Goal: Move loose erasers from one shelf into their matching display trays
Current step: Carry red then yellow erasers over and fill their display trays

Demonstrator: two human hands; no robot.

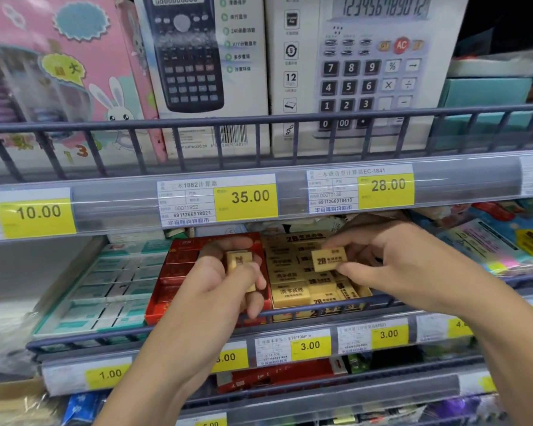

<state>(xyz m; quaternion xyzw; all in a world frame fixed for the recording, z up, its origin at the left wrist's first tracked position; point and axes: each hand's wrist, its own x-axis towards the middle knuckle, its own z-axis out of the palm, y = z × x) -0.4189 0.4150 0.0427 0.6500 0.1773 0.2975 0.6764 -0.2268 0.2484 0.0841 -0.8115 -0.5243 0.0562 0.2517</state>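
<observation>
on the middle wire-fronted store shelf [290, 305], under a rail of yellow price labels [246, 199], two bare hands work over a row of display trays. the left hand [225, 290] is clenched round a small stack of pale yellow rectangular erasers [240, 262], thumb on one side and fingers curled over the other, held just above the red cardboard tray [173, 281]. the right hand [379, 259] pinches a single pale yellow eraser printed "2b" [329, 259] between thumb and fingertips, holding it tilted face up over the yellow cardboard tray [293, 290], which is packed with matching yellow erasers lying flat and partly jumbled. the red tray touches the yellow tray on its left side. further left sits a teal-and-white tray of wrapped erasers [105, 290] in neat rows. on the shelf above stand a pink rabbit-printed box [59, 72] and two white calculator boxes [210, 56].
</observation>
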